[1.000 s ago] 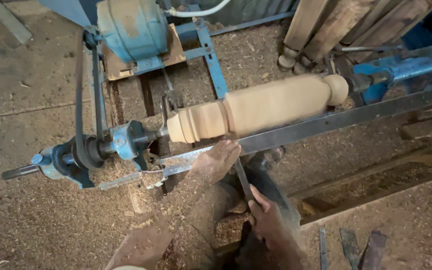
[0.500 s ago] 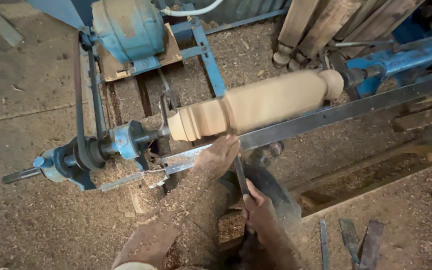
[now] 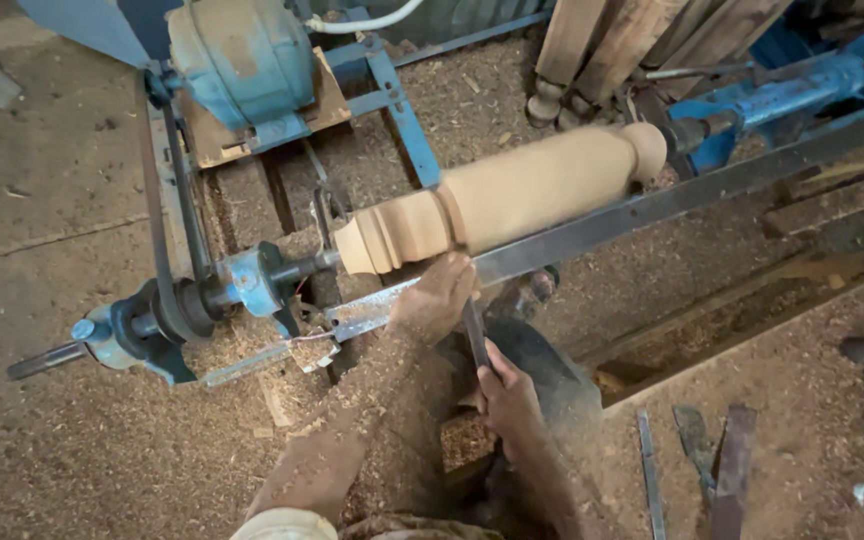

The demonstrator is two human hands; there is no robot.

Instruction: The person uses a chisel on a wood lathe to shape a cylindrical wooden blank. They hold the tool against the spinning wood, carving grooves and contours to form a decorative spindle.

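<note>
Setting: a wood lathe (image 3: 252,285) on a sawdust-covered floor (image 3: 62,440), seen from above.
Blank: a pale wooden blank (image 3: 512,190) sits between the lathe's two ends, running from the drive end near the middle of the view up toward the blue tailstock (image 3: 782,90) at the upper right; its surface is blurred, so it looks to be spinning.
Shape so far: stepped rings near the drive end, a rounded knob at the tailstock end, a plain cylinder between.
Rest bar: a long steel bar (image 3: 652,205) lies along the near side of the blank.
Left hand: the left hand (image 3: 437,295) lies on the bar just below the stepped rings, fingers curled down over the chisel (image 3: 474,330) and pinning it there.
Right hand: the right hand (image 3: 509,400) is lower, toward the bottom edge, fingers wrapped around the chisel's handle end.
Tip: hidden under the left hand; contact with the wood cannot be told.
Step in hand: judged to be cutting detail at the ringed end.
Next move calls for: steady pressure on the bar and a slow, shallow feed, so that the edge does not dig in.
Nearby: spare chisels (image 3: 697,450) lie on the floor at the lower right; a blue motor (image 3: 242,55) and belt (image 3: 157,200) sit at the upper left.
</note>
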